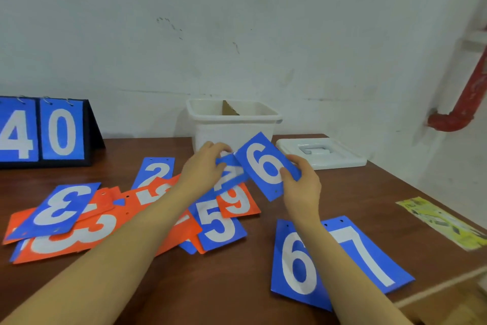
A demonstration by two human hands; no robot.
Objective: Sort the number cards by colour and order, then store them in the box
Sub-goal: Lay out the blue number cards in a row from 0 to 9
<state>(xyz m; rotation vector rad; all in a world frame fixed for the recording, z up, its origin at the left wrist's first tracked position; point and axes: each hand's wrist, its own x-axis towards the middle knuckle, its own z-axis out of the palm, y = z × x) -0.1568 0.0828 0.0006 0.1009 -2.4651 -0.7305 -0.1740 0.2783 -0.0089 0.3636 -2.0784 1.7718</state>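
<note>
The blue 6 card [266, 165] is up off the table, tilted, held in front of the white box [233, 124]. The right hand [303, 182] pinches its lower right edge, thumb on the printed face and fingers curled behind. The left hand [204, 166] has its grip curled round a second blue card [229, 171] — the digit looks like a 7, though it is half hidden — which tucks under the left edge of the 6.

Below them lies the unsorted heap: an orange 9 [237, 202], a blue 5 [217, 224], a blue 2 [155, 171], a blue 3 [62, 210] lying on a large orange 3 [73, 237]. Set apart near the right forearm, a blue 6 [296, 262] and a blue 7 [369, 253] lie side by side on the table [342, 193], seemingly the start of a sorted blue row.

The step in hand appears to be matching held blues to that row. To do it well, I would keep each card by an edge so the digit stays readable, check 6 against 9 by the punched holes, and lay the cards square on their twins rather than fanned — stacks that are flush will drop into the box cleanly.

The lid [320, 156] rests beside the box, which stands open with a brown piece [229, 108] in it. A flip scoreboard [42, 132] stands at the far left.
</note>
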